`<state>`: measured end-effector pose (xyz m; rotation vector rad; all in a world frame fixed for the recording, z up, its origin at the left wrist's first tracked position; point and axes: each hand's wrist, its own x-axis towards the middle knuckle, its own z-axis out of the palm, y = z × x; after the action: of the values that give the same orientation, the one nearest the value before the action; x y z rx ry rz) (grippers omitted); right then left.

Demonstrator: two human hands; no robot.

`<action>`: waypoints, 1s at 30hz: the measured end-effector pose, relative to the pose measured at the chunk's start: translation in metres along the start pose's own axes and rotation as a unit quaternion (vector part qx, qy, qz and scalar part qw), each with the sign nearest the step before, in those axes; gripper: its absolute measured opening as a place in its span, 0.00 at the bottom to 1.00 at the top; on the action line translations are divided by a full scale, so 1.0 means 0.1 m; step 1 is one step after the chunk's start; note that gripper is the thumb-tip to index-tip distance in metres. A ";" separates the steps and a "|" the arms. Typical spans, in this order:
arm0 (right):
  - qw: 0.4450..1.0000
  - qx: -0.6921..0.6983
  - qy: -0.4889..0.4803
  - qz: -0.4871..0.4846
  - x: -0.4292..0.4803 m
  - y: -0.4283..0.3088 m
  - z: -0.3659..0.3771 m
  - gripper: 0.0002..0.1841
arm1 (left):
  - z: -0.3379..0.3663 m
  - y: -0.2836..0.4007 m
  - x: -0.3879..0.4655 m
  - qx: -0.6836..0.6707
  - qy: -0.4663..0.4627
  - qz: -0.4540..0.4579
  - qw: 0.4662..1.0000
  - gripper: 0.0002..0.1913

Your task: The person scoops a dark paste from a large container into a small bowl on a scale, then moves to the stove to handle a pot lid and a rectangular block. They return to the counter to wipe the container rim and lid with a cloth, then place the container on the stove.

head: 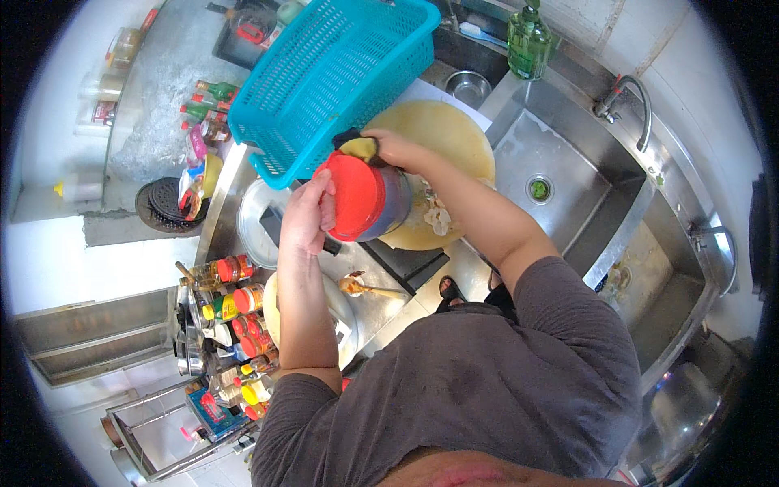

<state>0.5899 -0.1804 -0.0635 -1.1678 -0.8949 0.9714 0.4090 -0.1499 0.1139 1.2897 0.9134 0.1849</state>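
Observation:
My left hand point(308, 210) holds a clear plastic jar point(389, 201) tilted on its side by its red screw lid point(356, 196). The jar's lower part is see-through and looks greyish. In my right hand point(398, 152) is a yellow-and-black cloth or sponge point(360, 148), bunched at the upper edge of the lid. Whether the cloth touches the lid cannot be made out. Beneath the jar lies a round, yellowish chopping board point(447, 131) with pale scraps point(437, 219) on it.
A turquoise plastic basket point(328, 79) stands beyond my hands. Stainless steel sinks point(548, 164) with a curved tap point(639, 103) lie to the right, near a green pump bottle point(528, 45). At left are several red-lidded jars point(248, 298), a metal pot lid point(249, 225) and a wooden spoon point(371, 289).

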 end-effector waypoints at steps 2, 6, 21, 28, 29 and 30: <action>0.993 0.103 -0.033 0.037 -0.26 -0.16 0.01 0.22 | 0.05 0.19 -0.27 0.113 0.002 0.016 0.994 0.15; 0.952 0.229 -0.200 -0.038 -0.19 -0.60 0.24 0.22 | -0.07 0.66 -0.90 0.214 0.004 0.107 0.971 0.20; 0.741 0.650 -0.169 0.003 -1.63 -0.98 2.59 0.28 | -1.35 0.92 -2.15 -0.310 -0.264 0.047 0.912 0.25; 0.714 0.686 -0.058 0.129 -2.64 -1.01 2.84 0.31 | -1.21 0.44 -3.08 -0.292 -0.219 0.217 0.905 0.22; 0.698 0.698 -0.047 0.152 -2.73 -1.02 2.80 0.31 | -1.23 0.37 -3.20 -0.293 -0.225 0.227 0.901 0.22; 0.735 0.660 -0.032 0.152 -2.84 -1.17 2.77 0.33 | -1.19 0.30 -3.32 -0.302 -0.231 0.229 0.896 0.21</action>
<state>0.2535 -0.3734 0.0806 -0.0038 0.1109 1.5080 0.1242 -0.2479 0.2990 0.8766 0.0999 0.4682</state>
